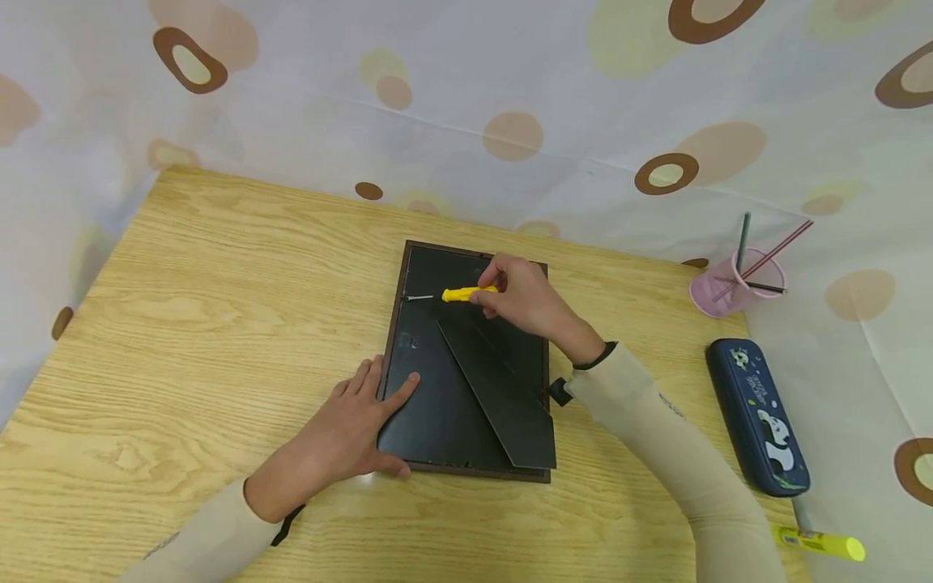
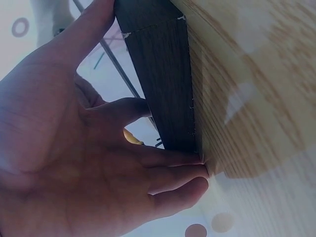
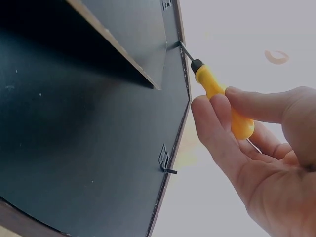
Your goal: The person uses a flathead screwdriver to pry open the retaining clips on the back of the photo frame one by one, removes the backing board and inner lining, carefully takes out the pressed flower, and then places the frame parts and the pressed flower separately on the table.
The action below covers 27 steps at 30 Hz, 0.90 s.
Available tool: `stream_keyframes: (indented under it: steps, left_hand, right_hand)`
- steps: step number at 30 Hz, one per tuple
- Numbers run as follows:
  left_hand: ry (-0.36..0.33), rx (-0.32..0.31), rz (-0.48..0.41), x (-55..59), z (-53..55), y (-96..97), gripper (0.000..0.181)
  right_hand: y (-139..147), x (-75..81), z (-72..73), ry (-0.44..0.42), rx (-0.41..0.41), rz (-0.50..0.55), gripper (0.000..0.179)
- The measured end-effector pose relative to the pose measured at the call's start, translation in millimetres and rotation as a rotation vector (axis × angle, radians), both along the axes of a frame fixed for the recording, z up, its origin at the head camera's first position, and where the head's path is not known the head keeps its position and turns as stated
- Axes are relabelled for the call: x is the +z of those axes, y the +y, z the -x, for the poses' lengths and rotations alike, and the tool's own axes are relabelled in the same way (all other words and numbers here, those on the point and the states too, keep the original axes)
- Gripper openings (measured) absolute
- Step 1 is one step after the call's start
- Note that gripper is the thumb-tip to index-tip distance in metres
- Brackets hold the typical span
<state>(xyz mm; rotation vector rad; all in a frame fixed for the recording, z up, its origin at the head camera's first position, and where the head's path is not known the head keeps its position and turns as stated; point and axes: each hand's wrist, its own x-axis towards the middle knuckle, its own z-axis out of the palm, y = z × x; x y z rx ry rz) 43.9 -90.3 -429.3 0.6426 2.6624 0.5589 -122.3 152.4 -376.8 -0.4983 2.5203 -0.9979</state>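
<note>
A picture frame [image 1: 430,405] lies face down on the table, its black back and angled stand flap [image 1: 503,389] uppermost. My right hand [image 1: 528,300] pinches a yellow-handled screwdriver [image 1: 459,295] between thumb and fingers. The screwdriver's thin metal shaft reaches the frame's left edge; in the right wrist view its tip meets the inner rim. My left hand [image 1: 346,425] rests against the lower left of the frame with fingers spread, the index finger over the back. In the left wrist view, straight fingers touch the frame's dark side [image 2: 160,74].
A pink pen cup [image 1: 710,291] holding several pencils stands at the back right. In front of it lies a dark blue pencil case [image 1: 754,417] with a panda. A yellow tube [image 1: 820,542] lies near the right edge. Patterned cloth [image 1: 437,97] hangs behind the wooden table [image 1: 219,324].
</note>
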Motion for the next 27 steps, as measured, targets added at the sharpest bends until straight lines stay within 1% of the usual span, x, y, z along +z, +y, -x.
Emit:
stream_keyframes:
  steps: [11, 17, 27]
  left_hand:
    - [-0.001, 0.001, 0.005, -1.1, 0.4, 0.5, 0.113]
    - [0.001, 0.004, 0.003, -0.1, -0.5, 0.0, 0.112]
    - [-0.02, 0.004, 0.011, 1.7, 1.2, 0.6, 0.113]
  right_hand:
    - [-1.0, -6.2, 0.8, 0.011, -0.012, -0.017, 0.019]
    - [-3.6, -6.7, 1.0, 0.017, -0.018, -0.035, 0.019]
    - [-10.3, -4.6, 1.5, 0.075, -0.009, -0.074, 0.019]
